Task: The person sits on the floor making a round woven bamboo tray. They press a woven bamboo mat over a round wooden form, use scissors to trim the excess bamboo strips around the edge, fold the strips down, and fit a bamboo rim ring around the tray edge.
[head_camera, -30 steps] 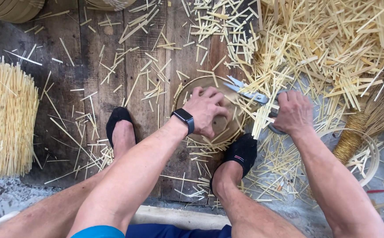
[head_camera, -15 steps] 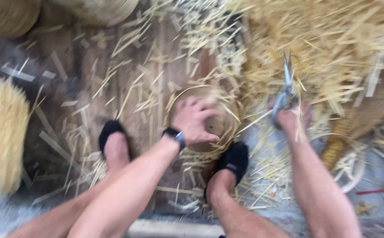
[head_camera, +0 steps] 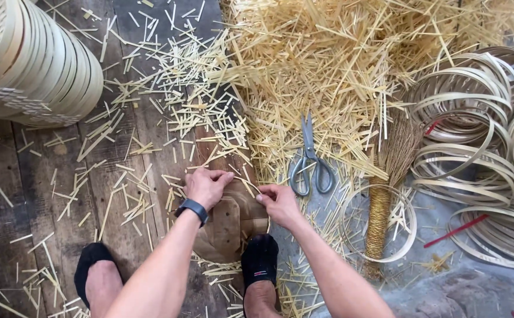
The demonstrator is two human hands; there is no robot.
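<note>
Your left hand (head_camera: 206,185) presses, fingers curled, on the round board (head_camera: 227,227) while your right hand (head_camera: 279,203) pinches a thin strip (head_camera: 250,187), scissors (head_camera: 311,159) lying just beside.

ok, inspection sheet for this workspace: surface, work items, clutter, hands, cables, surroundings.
Surface: dark wooden floor boards, worn, strewn with offcuts.
Work items: brown wooden block between the feet, both hands on its top edge; a thin straw-coloured strip seems pinched there, too small to be sure.
Clutter: big pile of cut strips; scissors lying shut on it; small broom across a thin hoop.
Hands: left hand with a black watch, right hand; both bare, fingers curled.
Cables: nothing seen.
Surroundings: stack of round woven trays top left; loose bamboo hoops at right; red stick.
</note>
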